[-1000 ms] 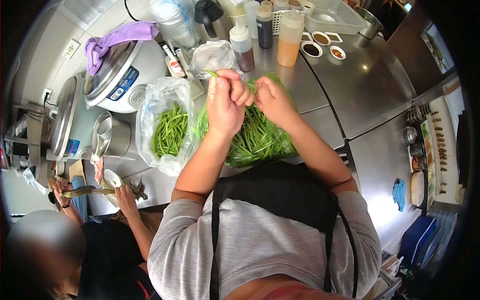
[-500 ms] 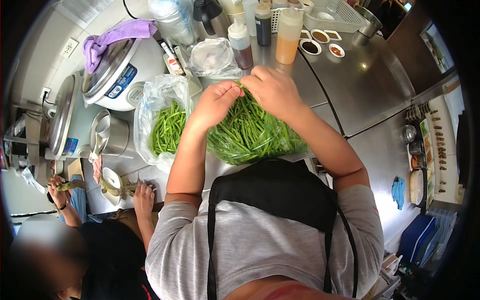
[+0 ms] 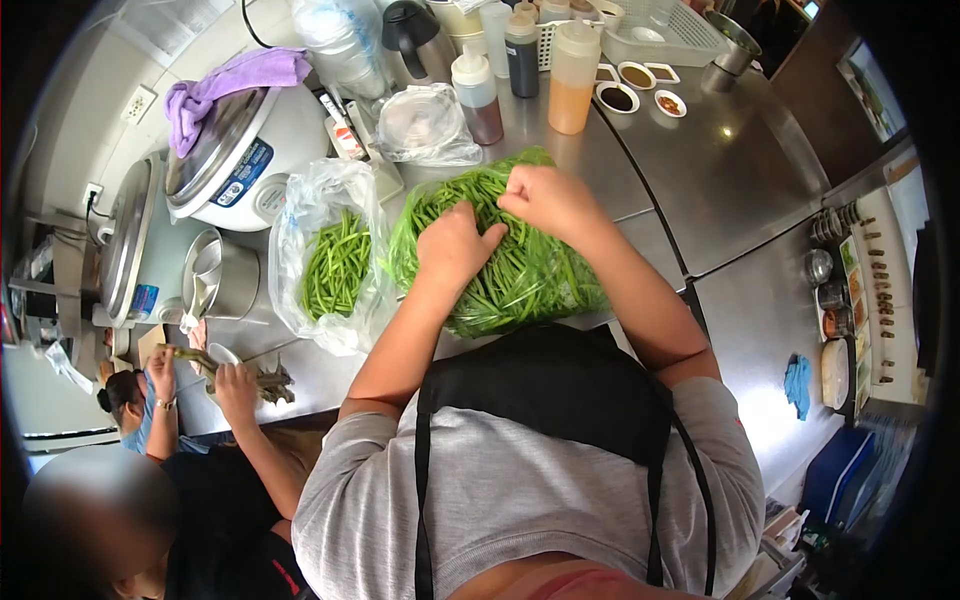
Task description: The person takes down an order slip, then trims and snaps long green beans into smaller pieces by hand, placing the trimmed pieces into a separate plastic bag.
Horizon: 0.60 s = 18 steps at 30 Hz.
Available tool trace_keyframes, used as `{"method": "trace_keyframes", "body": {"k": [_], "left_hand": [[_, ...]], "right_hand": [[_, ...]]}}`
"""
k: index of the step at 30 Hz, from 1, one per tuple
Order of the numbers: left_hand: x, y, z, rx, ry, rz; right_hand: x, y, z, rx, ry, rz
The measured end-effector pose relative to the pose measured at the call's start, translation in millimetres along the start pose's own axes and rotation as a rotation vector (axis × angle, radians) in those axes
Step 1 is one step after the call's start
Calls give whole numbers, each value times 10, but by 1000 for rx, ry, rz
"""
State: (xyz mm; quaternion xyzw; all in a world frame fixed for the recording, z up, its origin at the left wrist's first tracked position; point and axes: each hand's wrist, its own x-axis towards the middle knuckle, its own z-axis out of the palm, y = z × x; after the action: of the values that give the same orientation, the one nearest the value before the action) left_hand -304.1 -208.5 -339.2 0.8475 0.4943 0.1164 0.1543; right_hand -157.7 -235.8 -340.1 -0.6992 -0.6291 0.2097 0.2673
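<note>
A: Where are the long green beans (image 3: 505, 285) lying?
B: They are filling one green bag (image 3: 535, 157) on the table (image 3: 625, 165), straight in front of the person.
A: What is crowding it?
B: One clear bag (image 3: 287, 250) of bean pieces (image 3: 338, 265) is standing just beside it at left, and one plastic-wrapped container (image 3: 420, 125) is sitting near its far edge. Beyond, three filled squeeze bottles (image 3: 572, 90) are standing foremost; five small dishes (image 3: 617, 97) are lying at far right. Two big lidded cookers (image 3: 285, 140) are taking up the left, one metal pot (image 3: 235, 290) beside them.
A: And the hands?
B: The left hand (image 3: 455, 250) is resting on the beans, covering some, its thumb standing apart. The right hand (image 3: 548, 200) is bending its fingers over the bag's far right part. Whether either hand's fingers are pinching a bean, one cannot tell.
A: Who else is working?
B: At near left, a co-worker's two hands (image 3: 237, 392) are holding something long and greenish-brown (image 3: 268, 382).
</note>
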Motion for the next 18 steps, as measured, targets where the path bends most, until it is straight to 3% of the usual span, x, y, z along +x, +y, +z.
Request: {"method": "trace_keyframes", "body": {"k": [7, 12, 15, 18], "left_hand": [[152, -224, 76, -320, -64, 9], [206, -323, 52, -822, -102, -16], [231, -371, 57, -922, -112, 24], [192, -311, -37, -813, -82, 82]], "right_hand": [[-29, 43, 107, -182, 272, -395], [-6, -35, 28, -251, 304, -471], [10, -101, -45, -319, 330, -529], [6, -162, -85, -404, 378, -599]]}}
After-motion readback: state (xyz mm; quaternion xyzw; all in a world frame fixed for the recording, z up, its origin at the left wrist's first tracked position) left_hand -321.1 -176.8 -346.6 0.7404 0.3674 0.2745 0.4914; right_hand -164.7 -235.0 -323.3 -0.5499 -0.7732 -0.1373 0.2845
